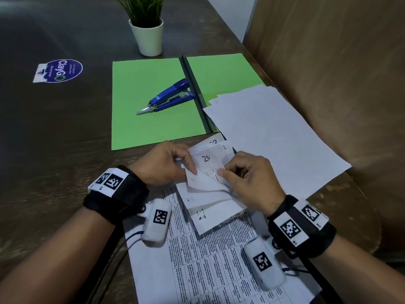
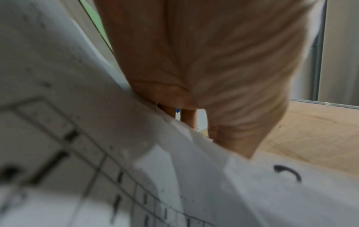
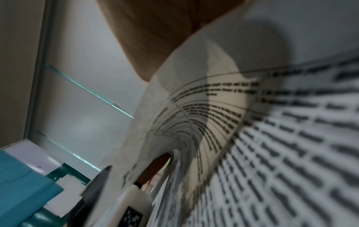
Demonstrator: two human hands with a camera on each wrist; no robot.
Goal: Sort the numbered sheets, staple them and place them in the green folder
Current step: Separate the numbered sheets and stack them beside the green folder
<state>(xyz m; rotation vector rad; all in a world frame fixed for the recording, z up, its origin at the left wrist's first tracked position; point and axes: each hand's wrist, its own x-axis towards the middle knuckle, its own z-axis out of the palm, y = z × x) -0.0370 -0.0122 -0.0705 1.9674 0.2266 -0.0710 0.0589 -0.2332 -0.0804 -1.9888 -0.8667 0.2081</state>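
Near the table's front edge both hands hold a fanned bundle of numbered sheets [image 1: 208,172], with a corner marked 20 on top. My left hand [image 1: 166,165] pinches the bundle's left edge, thumb on top. My right hand [image 1: 245,176] pinches its right side, thumb against the paper. Printed table text covers the sheets' other faces [image 3: 252,138]. The left wrist view has my palm [image 2: 204,61] over the sheets [image 2: 97,153]. The green folder [image 1: 153,102] lies open behind, with a blue stapler [image 1: 168,96] on its left half.
A pile of blank-side-up white sheets [image 1: 269,132] lies to the right, overlapping the folder's right half. A potted plant [image 1: 146,34] stands behind the folder. A sticker [image 1: 59,71] is on the dark table at left. A brown chair [image 1: 328,62] borders the right edge.
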